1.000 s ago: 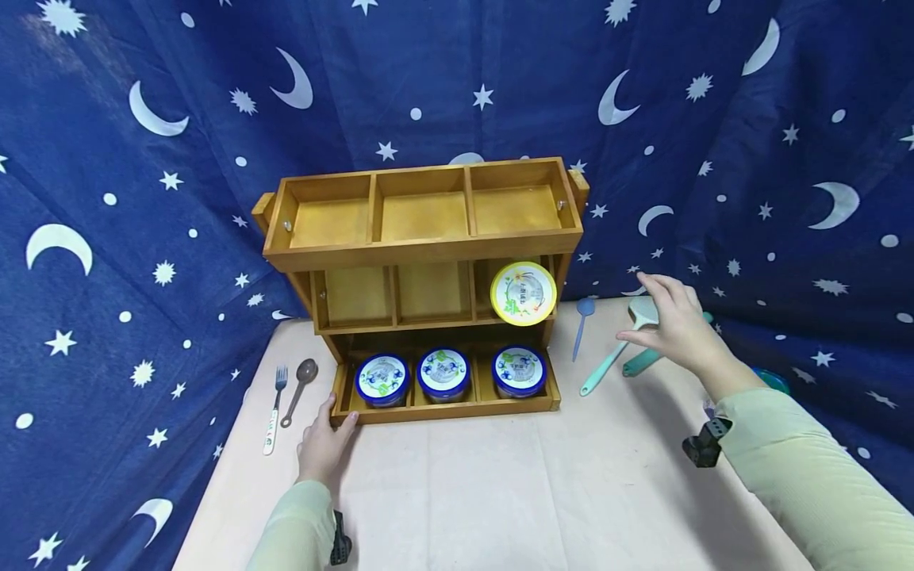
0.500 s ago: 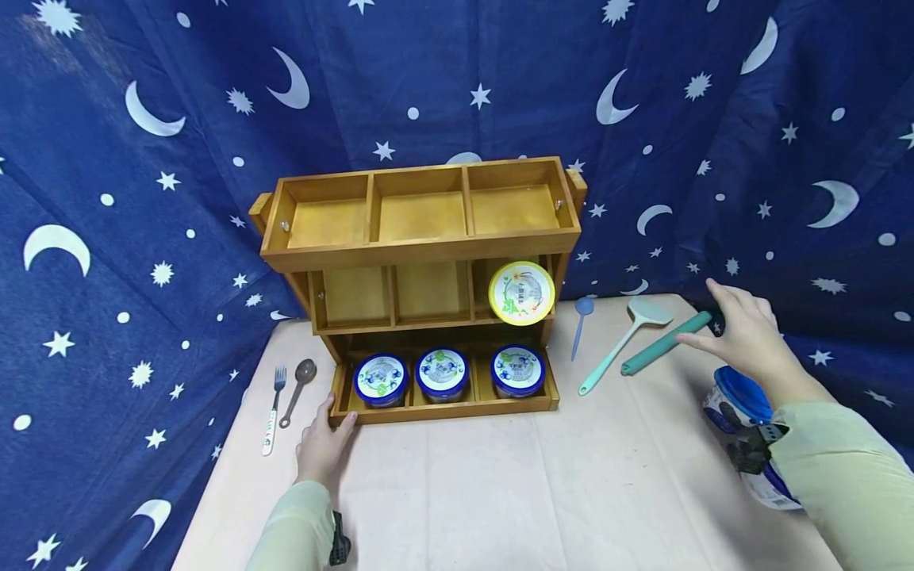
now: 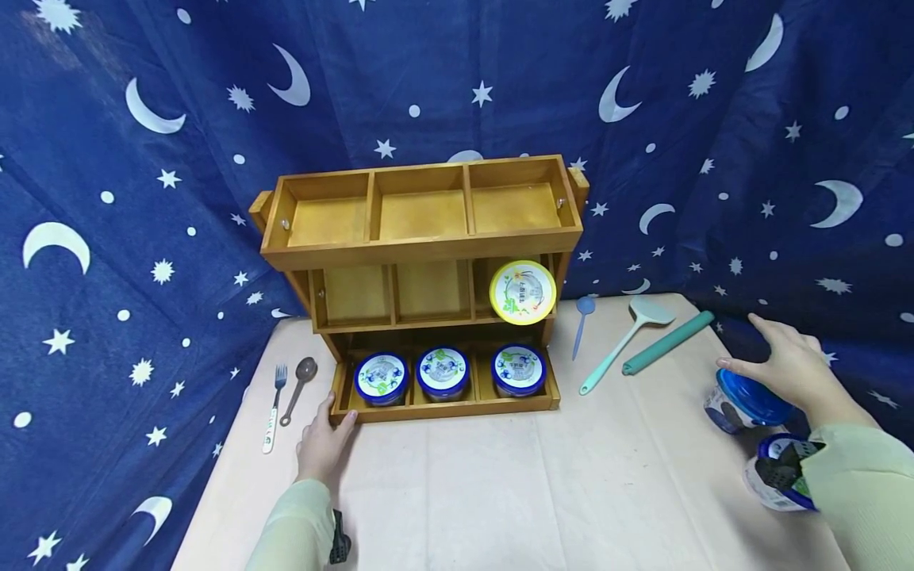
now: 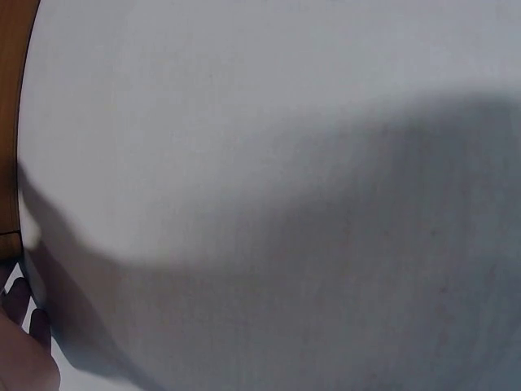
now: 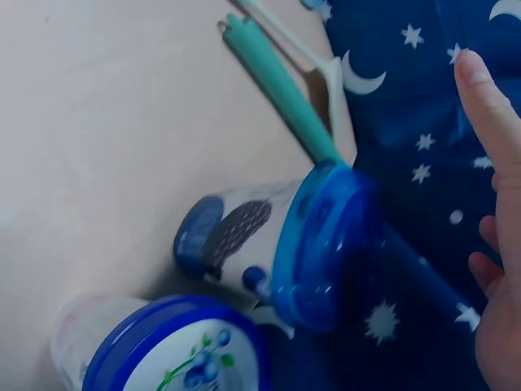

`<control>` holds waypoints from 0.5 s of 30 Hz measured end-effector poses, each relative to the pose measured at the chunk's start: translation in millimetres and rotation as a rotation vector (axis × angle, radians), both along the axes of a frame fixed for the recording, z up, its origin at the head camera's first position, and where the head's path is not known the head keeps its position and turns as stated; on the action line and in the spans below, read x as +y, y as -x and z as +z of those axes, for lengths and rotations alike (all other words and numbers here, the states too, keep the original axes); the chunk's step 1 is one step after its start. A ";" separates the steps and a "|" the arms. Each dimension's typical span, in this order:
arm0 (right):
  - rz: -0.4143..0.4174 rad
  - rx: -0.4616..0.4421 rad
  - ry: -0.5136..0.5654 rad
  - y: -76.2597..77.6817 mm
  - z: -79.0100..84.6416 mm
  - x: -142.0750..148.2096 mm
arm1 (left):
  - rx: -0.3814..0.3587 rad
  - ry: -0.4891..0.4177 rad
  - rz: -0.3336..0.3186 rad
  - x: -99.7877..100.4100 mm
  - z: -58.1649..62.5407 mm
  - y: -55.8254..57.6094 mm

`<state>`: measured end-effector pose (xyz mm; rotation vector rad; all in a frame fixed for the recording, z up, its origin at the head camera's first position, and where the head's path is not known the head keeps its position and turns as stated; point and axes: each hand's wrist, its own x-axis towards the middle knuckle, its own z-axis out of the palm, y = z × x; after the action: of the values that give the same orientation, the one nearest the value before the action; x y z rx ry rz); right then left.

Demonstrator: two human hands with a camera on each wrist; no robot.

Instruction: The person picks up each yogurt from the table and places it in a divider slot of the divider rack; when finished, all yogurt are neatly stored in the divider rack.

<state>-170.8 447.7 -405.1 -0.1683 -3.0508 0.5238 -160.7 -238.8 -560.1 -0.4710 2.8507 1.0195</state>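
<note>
we see the left hand (image 3: pixel 321 448) at the left near corner of the wooden rack (image 3: pixel 428 252), thumb at its near edge and a finger along its left side; we cannot tell whether it grips the corner or merely rests there. the right hand (image 3: pixel 793 369) is open, thumb and fingers spread apart, holding nothing; it is close to a bright-blue-lidded tub (image 3: pixel 758 400) at the right of the table (image 3: pixel 485 476), and in the right wrist view we see a gap between them. just to the near side of that tub is a dark-blue-lidded tub (image 5: pixel 163 350), partly hidden from the head view by the black wrist device (image 3: pixel 781 468). in the rack's lowest tier we count three more tubs with dark blue lids (image 3: pixel 443 371), one to each compartment, and in the right compartment of the middle tier a yellow-lidded tub (image 3: pixel 523 292), its lid facing us. between the rack and the right hand we find, from left to right, a small blue spoon (image 3: pixel 581 327), a pale green spatula (image 3: pixel 631 342) and a green rod (image 3: pixel 667 342). left of the rack lie a fork (image 3: pixel 274 408) and a brownish spoon (image 3: pixel 300 390), side by side. on the far side hangs a blue cloth (image 3: pixel 400 79) patterned with moons and stars.
</note>
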 end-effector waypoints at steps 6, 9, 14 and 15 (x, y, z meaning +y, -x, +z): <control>-0.007 -0.049 -0.001 -5.8 -13.0 13.0 | -0.002 -0.002 0.013 -0.7 -0.6 0.7; -0.005 -0.071 0.003 -9.1 -17.6 17.8 | -0.004 -0.002 0.014 -0.6 -0.3 0.9; -0.003 -0.099 0.020 -14.4 -24.5 24.0 | 0.001 -0.004 0.009 -0.6 -1.5 1.6; -0.005 -0.110 0.021 -15.4 -25.7 25.5 | 0.002 -0.004 0.009 -0.5 -2.2 1.8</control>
<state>-155.3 473.2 -430.8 -0.2131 -3.1511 0.5651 -162.5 -239.3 -562.3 -0.4831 2.8499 1.0275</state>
